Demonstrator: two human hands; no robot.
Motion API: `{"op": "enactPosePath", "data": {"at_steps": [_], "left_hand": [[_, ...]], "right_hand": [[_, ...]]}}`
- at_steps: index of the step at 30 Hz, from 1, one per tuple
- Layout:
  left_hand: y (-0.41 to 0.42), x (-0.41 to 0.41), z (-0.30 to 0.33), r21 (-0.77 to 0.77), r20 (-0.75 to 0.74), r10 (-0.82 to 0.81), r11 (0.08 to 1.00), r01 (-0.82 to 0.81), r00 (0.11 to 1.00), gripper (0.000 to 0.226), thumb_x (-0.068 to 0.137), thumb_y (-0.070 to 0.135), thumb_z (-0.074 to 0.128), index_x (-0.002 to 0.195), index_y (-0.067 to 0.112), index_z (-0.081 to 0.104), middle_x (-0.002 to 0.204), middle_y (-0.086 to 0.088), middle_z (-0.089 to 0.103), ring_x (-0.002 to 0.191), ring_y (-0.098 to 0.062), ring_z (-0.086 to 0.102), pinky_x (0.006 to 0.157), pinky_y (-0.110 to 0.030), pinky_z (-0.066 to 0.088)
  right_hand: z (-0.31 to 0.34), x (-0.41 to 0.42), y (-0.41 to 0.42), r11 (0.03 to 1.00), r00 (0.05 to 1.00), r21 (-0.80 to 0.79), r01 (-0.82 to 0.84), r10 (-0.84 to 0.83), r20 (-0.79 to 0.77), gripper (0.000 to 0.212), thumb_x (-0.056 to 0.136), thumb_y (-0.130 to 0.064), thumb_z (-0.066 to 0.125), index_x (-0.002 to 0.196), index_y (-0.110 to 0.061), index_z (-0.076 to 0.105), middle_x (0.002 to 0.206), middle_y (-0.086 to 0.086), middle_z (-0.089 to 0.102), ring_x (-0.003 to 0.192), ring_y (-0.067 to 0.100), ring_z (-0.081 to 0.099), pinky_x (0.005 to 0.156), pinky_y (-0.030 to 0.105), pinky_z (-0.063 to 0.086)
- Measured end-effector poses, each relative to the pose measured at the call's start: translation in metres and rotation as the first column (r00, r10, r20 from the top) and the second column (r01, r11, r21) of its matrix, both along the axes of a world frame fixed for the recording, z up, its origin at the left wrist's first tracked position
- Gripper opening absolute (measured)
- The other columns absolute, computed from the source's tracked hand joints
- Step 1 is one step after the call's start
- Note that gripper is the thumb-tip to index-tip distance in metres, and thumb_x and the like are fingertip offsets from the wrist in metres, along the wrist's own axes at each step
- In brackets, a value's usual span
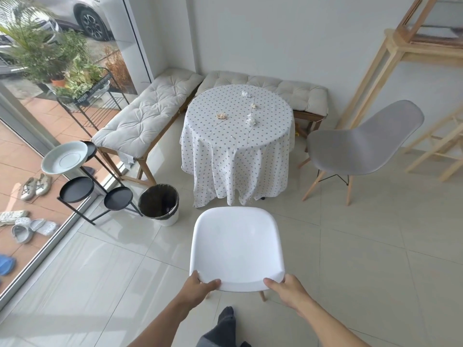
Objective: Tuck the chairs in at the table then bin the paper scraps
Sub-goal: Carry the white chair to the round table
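At the bottom centre of the frame the left hand (203,284) and the right hand (285,286) are each clamped on a corner of the backrest of the white chair (238,249), thumbs over the top edge and fingers curled behind. Holding both corners likely keeps the chair square to the table for a straight push. The chair faces the round table (239,116) in the middle of the frame, its seat front near the hanging polka-dot cloth but not yet under it, so the first tuck looks unfinished. To the right of the table the grey chair (360,144) stands apart and angled away, also untucked. Four crumpled paper scraps (251,119) lie scattered on the tabletop (none has gone to the bin yet). The lined bin (158,201) stands on the floor to the lower left of the table, within easy reach of it, which should make the later clearing short work.
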State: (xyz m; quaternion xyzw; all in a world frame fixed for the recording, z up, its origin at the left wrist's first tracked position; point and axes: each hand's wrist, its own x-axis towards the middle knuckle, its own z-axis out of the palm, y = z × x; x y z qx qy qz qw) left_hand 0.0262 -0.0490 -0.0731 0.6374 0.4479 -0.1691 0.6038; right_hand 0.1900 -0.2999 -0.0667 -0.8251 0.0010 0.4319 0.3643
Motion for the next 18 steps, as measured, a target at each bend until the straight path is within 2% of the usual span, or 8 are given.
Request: {"op": "enactPosePath", "data": {"at_steps": [2,4,6,10,12,14,16,18], "left_hand": [[0.005,0.002,-0.002,0.000,0.025,-0.013,1.000,0.013,1.000,0.060,0.078,0.047,0.086,0.124,0.019,0.060,0.125,0.002,0.072,0.113,-0.016,0.069,0.093,-0.034,0.058],[0.010,0.004,-0.004,-0.014,0.058,-0.025,1.000,0.026,0.998,0.060,0.079,0.047,0.086,0.126,0.020,0.060,0.127,0.003,0.073,0.117,-0.017,0.069,0.101,-0.037,0.056],[0.014,0.007,-0.004,-0.020,0.075,-0.031,0.999,0.033,0.997,0.059,0.080,0.046,0.087,0.127,0.022,0.060,0.128,0.003,0.073,0.118,-0.015,0.068,0.101,-0.035,0.055],[0.022,0.016,-0.002,-0.026,0.106,-0.039,0.999,0.042,0.994,0.063,0.077,0.049,0.090,0.127,0.024,0.061,0.127,0.007,0.074,0.117,-0.011,0.069,0.090,-0.026,0.055],[0.026,0.022,-0.001,-0.033,0.121,-0.039,0.998,0.044,0.992,0.066,0.076,0.051,0.091,0.128,0.026,0.059,0.127,0.010,0.073,0.117,-0.007,0.068,0.084,-0.020,0.054],[0.030,0.029,0.001,-0.031,0.127,-0.037,0.999,0.042,0.991,0.066,0.078,0.051,0.090,0.129,0.027,0.057,0.128,0.012,0.071,0.118,-0.006,0.066,0.082,-0.019,0.053],[0.034,0.036,0.001,-0.026,0.131,-0.032,0.999,0.036,0.991,0.066,0.079,0.051,0.089,0.131,0.027,0.056,0.129,0.012,0.070,0.118,-0.006,0.065,0.082,-0.019,0.052],[0.039,0.044,0.001,-0.023,0.127,-0.021,0.999,0.025,0.992,0.067,0.079,0.051,0.089,0.131,0.026,0.056,0.128,0.012,0.070,0.116,-0.005,0.066,0.081,-0.018,0.052]], "right_hand": [[0.001,0.003,0.004,1.000,1.000,-0.006,-0.019,0.019,0.012,0.069,0.082,-0.049,0.074,0.121,0.007,0.064,0.101,0.018,0.081,0.099,0.035,0.073,0.082,0.036,0.054],[0.005,0.006,0.007,0.999,0.999,-0.030,-0.020,0.021,0.037,0.064,0.069,-0.063,0.074,0.104,-0.011,0.059,0.072,-0.004,0.062,0.071,0.017,0.057,0.069,0.031,0.043],[0.004,0.011,0.009,0.999,0.999,-0.027,-0.018,0.019,0.049,0.059,0.070,-0.063,0.077,0.092,-0.016,0.052,0.060,-0.011,0.043,0.060,0.011,0.041,0.059,0.027,0.035],[0.000,0.019,0.012,1.000,0.997,-0.005,-0.016,0.016,0.076,0.055,0.075,-0.054,0.083,0.080,-0.020,0.041,0.041,-0.015,0.039,0.045,0.004,0.032,0.053,0.023,0.029],[-0.003,0.024,0.015,0.999,0.997,0.037,-0.002,-0.001,0.079,0.059,0.072,-0.056,0.084,0.079,-0.018,0.040,0.049,-0.014,0.036,0.051,0.008,0.031,0.059,0.029,0.028],[-0.010,0.030,0.019,0.997,0.998,0.069,0.016,-0.020,0.059,0.068,0.067,-0.061,0.084,0.088,-0.005,0.050,0.060,-0.005,0.051,0.060,0.014,0.042,0.063,0.034,0.038],[-0.016,0.038,0.022,0.993,0.998,0.113,0.035,-0.040,0.041,0.089,0.063,-0.063,0.084,0.109,0.008,0.059,0.088,0.017,0.077,0.078,0.028,0.067,0.085,0.046,0.057],[-0.017,0.044,0.027,0.988,0.997,0.141,0.062,-0.068,0.040,0.095,0.061,-0.064,0.085,0.119,0.007,0.061,0.114,0.026,0.076,0.107,0.042,0.072,0.103,0.057,0.053]]}}
